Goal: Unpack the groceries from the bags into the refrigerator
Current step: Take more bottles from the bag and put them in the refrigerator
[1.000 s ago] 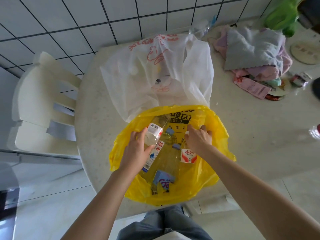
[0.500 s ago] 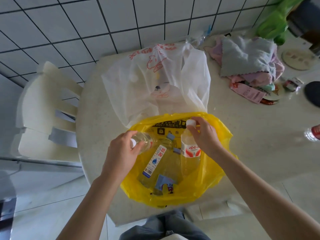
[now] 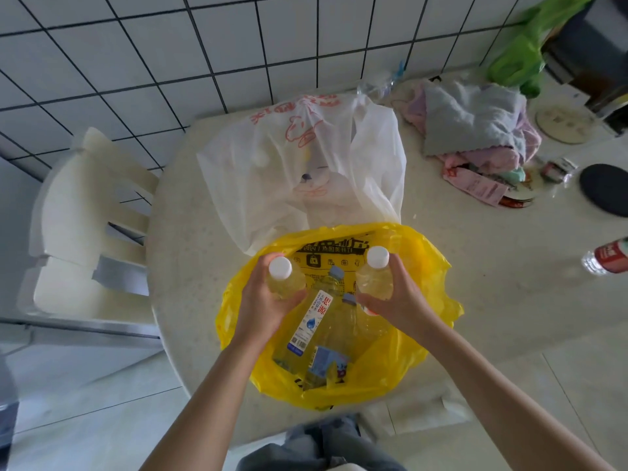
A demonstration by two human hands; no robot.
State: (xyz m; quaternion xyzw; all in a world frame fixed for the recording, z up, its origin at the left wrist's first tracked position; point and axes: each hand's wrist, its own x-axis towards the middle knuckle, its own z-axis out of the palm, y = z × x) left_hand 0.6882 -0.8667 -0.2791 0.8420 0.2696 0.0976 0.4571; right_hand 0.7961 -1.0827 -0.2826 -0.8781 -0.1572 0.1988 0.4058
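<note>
bottles upright in both hands' fingers.

Since a second ago we note both bottles raised out of the yellow bag. The left hand, then reaching onto a lying bottle, now grips the left bottle upright, cap up. The right hand has likewise lifted the right bottle upright, above the bag's mouth.

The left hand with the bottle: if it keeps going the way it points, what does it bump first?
Probably the white bag. The left hand points away from the person, past the yellow bag's far rim; depth is unclear.
</note>
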